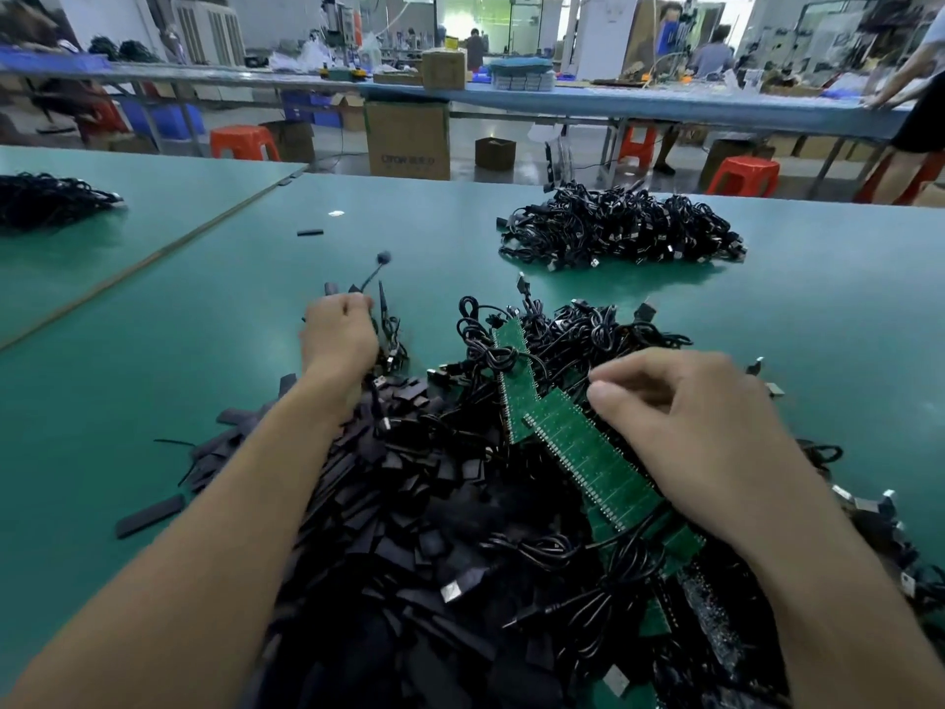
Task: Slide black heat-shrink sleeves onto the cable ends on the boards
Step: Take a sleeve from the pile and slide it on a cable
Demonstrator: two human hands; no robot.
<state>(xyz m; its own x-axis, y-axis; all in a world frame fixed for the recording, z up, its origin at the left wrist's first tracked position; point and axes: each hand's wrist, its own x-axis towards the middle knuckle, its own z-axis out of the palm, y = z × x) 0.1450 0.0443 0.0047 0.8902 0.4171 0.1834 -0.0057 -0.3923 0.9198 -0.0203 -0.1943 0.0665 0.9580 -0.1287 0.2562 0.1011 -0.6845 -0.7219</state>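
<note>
While the left hand [337, 335] grips a thin black cable [372, 276] in curled fingers, the right hand [705, 432] hangs over long green circuit boards [588, 452], fingers curled toward the thumb, contents unclear.

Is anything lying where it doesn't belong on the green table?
Yes. One black sleeve lies alone far out on the green table, well apart from the big sleeve pile. Another stray sleeve sits off the pile's left edge.

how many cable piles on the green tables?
3 cable piles: far-left pile; far pile right of centre; near pile tangled with green boards. More may sit off-frame.
</note>
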